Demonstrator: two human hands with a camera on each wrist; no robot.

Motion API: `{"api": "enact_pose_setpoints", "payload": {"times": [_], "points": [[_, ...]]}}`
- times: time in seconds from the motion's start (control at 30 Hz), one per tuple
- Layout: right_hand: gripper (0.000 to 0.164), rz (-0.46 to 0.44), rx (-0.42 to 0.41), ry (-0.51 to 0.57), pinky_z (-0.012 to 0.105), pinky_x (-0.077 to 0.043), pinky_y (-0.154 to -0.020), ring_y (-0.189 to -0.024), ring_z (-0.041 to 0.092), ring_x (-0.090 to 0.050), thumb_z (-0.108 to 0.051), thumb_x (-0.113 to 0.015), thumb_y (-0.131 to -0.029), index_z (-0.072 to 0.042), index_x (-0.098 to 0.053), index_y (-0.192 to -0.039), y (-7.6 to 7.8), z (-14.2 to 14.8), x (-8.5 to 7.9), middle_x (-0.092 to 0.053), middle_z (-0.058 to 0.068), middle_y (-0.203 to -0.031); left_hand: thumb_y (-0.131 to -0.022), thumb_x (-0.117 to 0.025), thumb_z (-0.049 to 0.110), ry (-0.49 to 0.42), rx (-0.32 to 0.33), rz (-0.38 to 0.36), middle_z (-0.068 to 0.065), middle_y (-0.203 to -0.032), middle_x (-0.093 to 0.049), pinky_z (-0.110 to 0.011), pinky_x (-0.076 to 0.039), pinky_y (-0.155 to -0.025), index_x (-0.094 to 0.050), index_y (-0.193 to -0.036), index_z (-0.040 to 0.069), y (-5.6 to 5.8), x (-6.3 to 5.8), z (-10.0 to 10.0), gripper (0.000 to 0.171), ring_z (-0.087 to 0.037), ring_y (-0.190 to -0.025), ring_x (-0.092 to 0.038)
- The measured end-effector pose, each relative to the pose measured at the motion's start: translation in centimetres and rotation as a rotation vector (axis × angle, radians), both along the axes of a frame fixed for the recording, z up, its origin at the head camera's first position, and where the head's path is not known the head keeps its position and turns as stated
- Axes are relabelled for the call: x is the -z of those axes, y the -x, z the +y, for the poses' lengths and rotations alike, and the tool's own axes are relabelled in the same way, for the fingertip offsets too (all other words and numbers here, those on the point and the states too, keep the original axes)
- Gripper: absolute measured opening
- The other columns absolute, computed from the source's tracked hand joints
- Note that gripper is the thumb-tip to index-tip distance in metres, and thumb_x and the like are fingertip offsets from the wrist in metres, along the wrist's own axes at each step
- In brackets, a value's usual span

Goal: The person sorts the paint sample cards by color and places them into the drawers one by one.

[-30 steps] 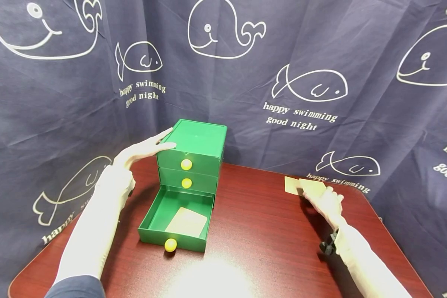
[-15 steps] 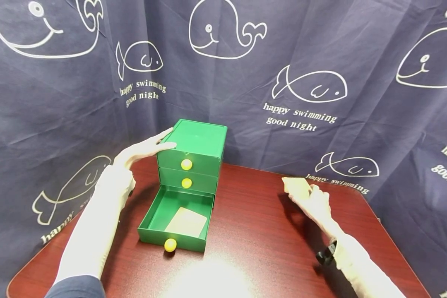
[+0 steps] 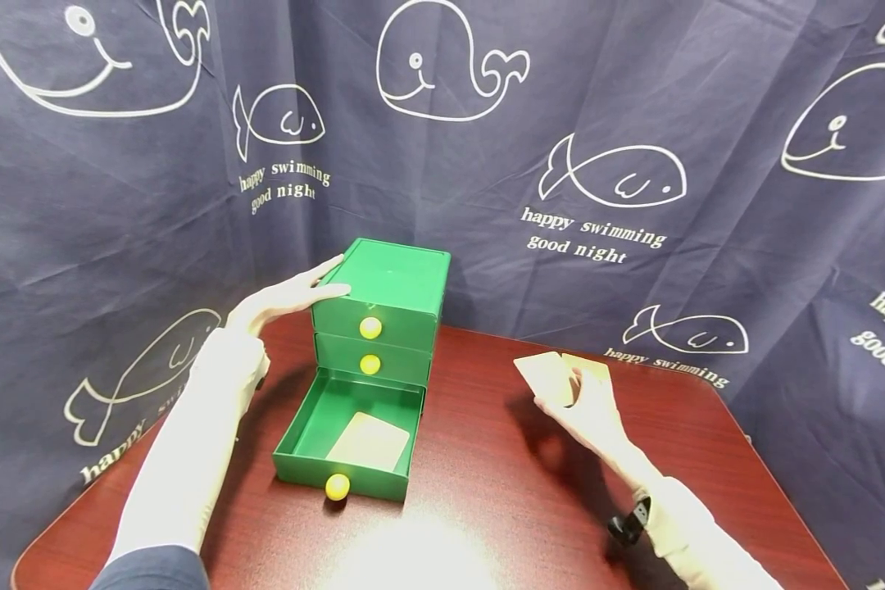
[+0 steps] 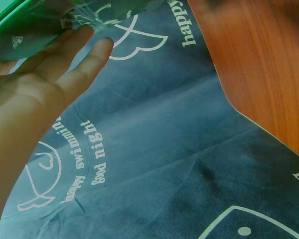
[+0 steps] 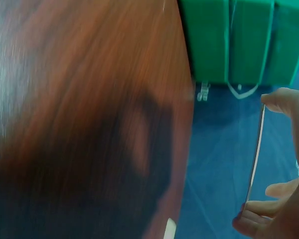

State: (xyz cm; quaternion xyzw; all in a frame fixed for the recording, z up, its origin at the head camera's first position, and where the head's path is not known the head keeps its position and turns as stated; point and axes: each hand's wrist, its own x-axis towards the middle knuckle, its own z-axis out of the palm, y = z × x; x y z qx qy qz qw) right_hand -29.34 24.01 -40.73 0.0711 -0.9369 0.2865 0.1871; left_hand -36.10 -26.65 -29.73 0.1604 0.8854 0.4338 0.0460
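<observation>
My left hand [image 3: 288, 297] rests with extended fingers on the upper left edge of a green drawer cabinet [image 3: 392, 277]. The cabinet's bottom drawer [image 3: 374, 483] is pulled out, and a thin pale square board [image 3: 369, 440] lies inside it. At the right, my right hand [image 3: 588, 419] pinches a second thin square board [image 3: 544, 377] by opposite edges, tilted above the table. In the right wrist view this held board [image 5: 255, 154] appears edge-on between thumb and fingers. Behind that hand lies a third board [image 3: 592, 366], partly hidden by it.
The two upper drawers are closed, each with a yellow round knob [image 3: 369, 328]. Everything stands on a reddish-brown wooden table [image 3: 487, 475]. A dark blue curtain [image 3: 472, 180] with whale and fish drawings hangs close behind the table and along its sides.
My right hand has lifted the upper board off the other one at the far right and moved left with it, tilting it. My left hand has stayed on the cabinet.
</observation>
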Motion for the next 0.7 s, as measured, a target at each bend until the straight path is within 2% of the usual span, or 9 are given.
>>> {"api": "enact_pose_setpoints", "payload": {"times": [0.1,0.27,0.47,0.7], "points": [[0.084,-0.002,-0.025,-0.026,0.053,-0.046,-0.095,-0.114,0.038,-0.052,-0.046,-0.080,-0.072,0.001,-0.046,-0.133,-0.5,-1.2,-0.2,-0.057,0.022,-0.124,-0.093,-0.057,0.053,-0.011,0.006,-0.012,0.007,-0.163,-0.008,-0.047,-0.015,-0.123,-0.009,-0.156,0.032,0.0,0.0,0.0,0.082,-0.016,-0.148,-0.012],[0.075,0.049,-0.107,-0.032,0.045,-0.045,-0.085,-0.098,0.032,-0.053,-0.042,-0.083,-0.068,0.001,-0.053,-0.121,-1.1,-3.1,-0.6,-0.062,0.016,-0.103,-0.093,-0.057,0.052,-0.013,0.009,-0.015,0.007,-0.163,-0.007,-0.048,-0.018,-0.122,-0.008,-0.156,0.032,0.1,0.0,0.0,0.082,-0.017,-0.147,-0.014],[0.077,0.053,-0.167,-0.046,0.043,-0.046,-0.087,-0.101,0.029,-0.051,-0.040,-0.084,-0.066,0.000,-0.052,-0.125,-2.1,-4.8,-0.9,-0.062,0.014,-0.109,-0.092,-0.057,0.053,0.009,0.008,-0.005,0.010,-0.163,-0.008,-0.047,-0.014,-0.123,-0.009,-0.156,0.032,-0.1,-0.1,0.0,0.082,-0.015,-0.148,-0.011],[0.080,0.067,-0.224,-0.059,0.042,-0.048,-0.085,-0.101,0.027,-0.051,-0.041,-0.085,-0.064,-0.004,-0.053,-0.127,-3.5,-7.1,-1.4,-0.062,0.012,-0.108,-0.093,-0.056,0.053,0.008,0.009,-0.005,0.009,-0.163,-0.008,-0.047,-0.014,-0.123,-0.009,-0.156,0.032,-0.2,-0.3,0.1,0.081,-0.015,-0.148,-0.010]]}}
